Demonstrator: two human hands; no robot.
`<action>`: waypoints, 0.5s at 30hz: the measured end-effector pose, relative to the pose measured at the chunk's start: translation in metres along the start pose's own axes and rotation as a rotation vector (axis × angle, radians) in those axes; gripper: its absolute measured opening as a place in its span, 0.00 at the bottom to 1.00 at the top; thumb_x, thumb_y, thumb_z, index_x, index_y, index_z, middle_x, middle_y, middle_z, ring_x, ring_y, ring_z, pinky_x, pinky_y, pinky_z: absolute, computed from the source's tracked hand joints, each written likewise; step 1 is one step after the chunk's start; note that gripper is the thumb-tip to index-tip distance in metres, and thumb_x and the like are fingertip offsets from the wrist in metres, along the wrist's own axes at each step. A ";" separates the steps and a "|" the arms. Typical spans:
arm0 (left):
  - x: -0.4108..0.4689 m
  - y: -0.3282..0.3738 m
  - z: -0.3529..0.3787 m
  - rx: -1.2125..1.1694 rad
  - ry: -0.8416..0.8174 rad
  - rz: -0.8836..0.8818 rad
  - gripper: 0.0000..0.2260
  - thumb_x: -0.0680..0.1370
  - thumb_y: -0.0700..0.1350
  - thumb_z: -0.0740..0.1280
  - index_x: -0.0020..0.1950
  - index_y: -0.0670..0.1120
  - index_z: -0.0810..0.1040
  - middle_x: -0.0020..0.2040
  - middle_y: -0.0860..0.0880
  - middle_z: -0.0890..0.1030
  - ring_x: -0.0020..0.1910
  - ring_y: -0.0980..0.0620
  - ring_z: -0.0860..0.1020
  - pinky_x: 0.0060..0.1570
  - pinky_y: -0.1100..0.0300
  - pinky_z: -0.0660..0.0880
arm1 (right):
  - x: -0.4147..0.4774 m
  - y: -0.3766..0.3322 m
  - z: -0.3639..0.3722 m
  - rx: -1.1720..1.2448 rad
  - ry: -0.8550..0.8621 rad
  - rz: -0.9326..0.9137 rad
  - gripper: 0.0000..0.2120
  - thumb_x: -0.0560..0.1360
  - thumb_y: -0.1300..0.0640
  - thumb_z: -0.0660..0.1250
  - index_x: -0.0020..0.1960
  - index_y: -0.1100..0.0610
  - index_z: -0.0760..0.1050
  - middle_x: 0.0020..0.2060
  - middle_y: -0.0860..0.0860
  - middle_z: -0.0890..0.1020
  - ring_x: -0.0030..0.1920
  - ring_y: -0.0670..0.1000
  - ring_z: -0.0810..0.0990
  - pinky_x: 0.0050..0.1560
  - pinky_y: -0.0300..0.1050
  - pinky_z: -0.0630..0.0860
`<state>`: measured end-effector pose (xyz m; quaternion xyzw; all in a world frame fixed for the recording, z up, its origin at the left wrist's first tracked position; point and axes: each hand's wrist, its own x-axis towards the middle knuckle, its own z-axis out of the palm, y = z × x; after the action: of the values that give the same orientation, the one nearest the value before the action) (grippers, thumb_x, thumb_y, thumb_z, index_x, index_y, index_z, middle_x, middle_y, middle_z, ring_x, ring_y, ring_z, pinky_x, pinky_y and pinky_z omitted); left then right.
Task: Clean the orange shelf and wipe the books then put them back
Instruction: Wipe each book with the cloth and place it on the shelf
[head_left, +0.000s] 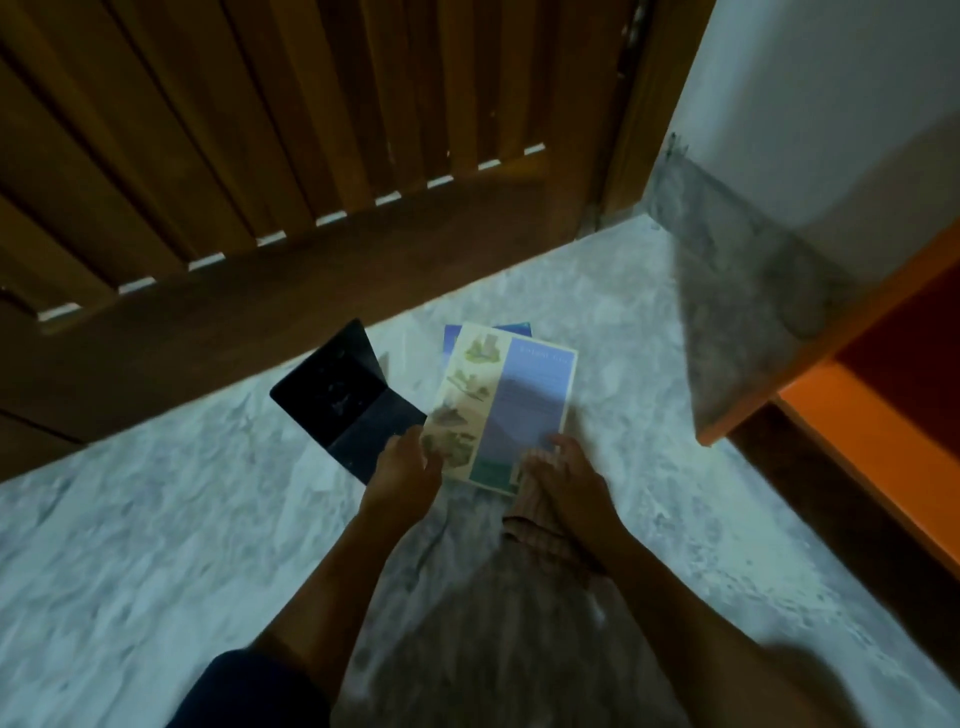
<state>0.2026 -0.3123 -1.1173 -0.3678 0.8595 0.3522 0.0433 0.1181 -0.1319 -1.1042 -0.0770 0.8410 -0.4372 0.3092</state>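
A pale book (506, 400) with small pictures and a blue panel on its cover lies on top of a short stack on the marble floor. My left hand (408, 462) grips its lower left edge. My right hand (563, 475) grips its lower right corner and also holds a striped cloth (532, 519) under the palm. Another blue book (511, 328) peeks out beneath the top one. A dark blue folder (345, 400) lies open to the left of the stack. The orange shelf (852, 400) stands at the right edge, low to the floor.
A brown slatted wooden door (260, 156) closes off the far side. A white wall with a grey marble skirting (753, 291) meets it at the right. Pale marble floor (156, 545) spreads to the left and around my arms.
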 end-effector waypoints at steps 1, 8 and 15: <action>0.003 -0.001 0.003 -0.024 -0.013 0.014 0.12 0.80 0.46 0.60 0.61 0.43 0.73 0.54 0.42 0.79 0.49 0.46 0.77 0.43 0.57 0.71 | 0.004 0.000 0.004 0.075 0.010 0.001 0.19 0.78 0.56 0.63 0.68 0.57 0.65 0.63 0.55 0.73 0.54 0.47 0.72 0.37 0.23 0.66; 0.015 0.002 0.011 -0.154 -0.038 -0.010 0.14 0.80 0.42 0.60 0.66 0.43 0.71 0.60 0.44 0.78 0.52 0.49 0.76 0.40 0.70 0.63 | 0.027 0.002 0.016 0.160 0.318 0.203 0.20 0.75 0.47 0.64 0.65 0.52 0.69 0.58 0.54 0.77 0.57 0.57 0.75 0.56 0.49 0.74; 0.022 -0.005 0.019 -0.206 -0.024 -0.066 0.18 0.78 0.45 0.63 0.67 0.43 0.70 0.60 0.41 0.75 0.56 0.44 0.76 0.45 0.61 0.68 | 0.026 0.024 0.029 0.063 0.155 0.085 0.20 0.75 0.49 0.65 0.65 0.53 0.68 0.58 0.52 0.77 0.58 0.56 0.76 0.53 0.44 0.70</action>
<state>0.1864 -0.3161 -1.1419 -0.3941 0.8057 0.4414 0.0269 0.1178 -0.1483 -1.1471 0.0024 0.8507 -0.4546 0.2638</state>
